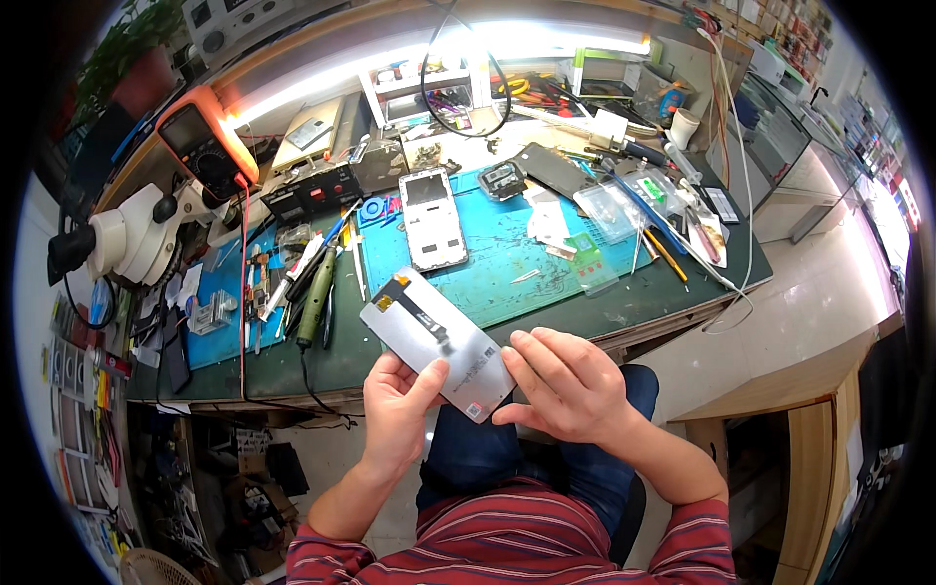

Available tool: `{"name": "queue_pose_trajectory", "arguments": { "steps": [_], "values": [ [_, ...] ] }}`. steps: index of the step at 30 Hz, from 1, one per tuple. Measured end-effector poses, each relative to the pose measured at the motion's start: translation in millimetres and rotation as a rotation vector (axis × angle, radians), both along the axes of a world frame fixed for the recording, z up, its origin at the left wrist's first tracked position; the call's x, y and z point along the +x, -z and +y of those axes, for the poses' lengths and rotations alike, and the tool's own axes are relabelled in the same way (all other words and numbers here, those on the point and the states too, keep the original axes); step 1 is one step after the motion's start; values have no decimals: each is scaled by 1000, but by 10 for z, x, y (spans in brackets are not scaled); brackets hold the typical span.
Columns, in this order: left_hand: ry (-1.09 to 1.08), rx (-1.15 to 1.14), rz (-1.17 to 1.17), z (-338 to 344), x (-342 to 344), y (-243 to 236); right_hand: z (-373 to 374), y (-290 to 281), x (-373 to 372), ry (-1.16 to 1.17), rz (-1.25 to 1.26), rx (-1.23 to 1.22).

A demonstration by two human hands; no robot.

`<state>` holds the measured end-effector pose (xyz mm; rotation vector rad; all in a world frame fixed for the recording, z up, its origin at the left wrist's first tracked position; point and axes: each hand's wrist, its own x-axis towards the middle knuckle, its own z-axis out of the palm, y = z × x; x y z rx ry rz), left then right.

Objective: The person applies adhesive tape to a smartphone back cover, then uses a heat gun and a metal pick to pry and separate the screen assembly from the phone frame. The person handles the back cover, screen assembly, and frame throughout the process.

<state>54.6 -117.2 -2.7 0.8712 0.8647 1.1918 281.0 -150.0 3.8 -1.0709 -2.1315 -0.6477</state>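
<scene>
The silver panel [456, 343], flat and rectangular, was held up at the near edge of the blue mat [507, 278], in a slanting position, with its upper end toward the mat's left part. The left hand [398, 398] was closed on the panel, with its thumb lying over the face and the other fingers bent behind it. The right hand [570, 390] was half curled, with its fingertips at the panel's right edge; whether it also gripped there, I could not tell. On the left part of the mat lay a white phone frame [435, 239]. To the left of the mat there was a green-handled tool [317, 300], and farther left stood a white microscope [136, 239]. Beyond the mat's far left corner was an orange multimeter [208, 144].
</scene>
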Motion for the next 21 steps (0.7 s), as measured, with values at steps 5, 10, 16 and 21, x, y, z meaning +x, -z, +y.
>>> {"name": "queue_pose_trajectory", "arguments": {
  "steps": [5,10,16,21],
  "values": [
    [57,34,65,1,-29,62,43,-35,87,-96,178,-68],
    [58,44,26,-14,-6,29,68,-53,27,-49,195,-150],
    [66,54,32,-6,-18,41,-12,-3,-22,-272,183,-111],
    [59,51,35,-21,-20,-9,19,-51,-33,-27,248,-184]
  ]
}}
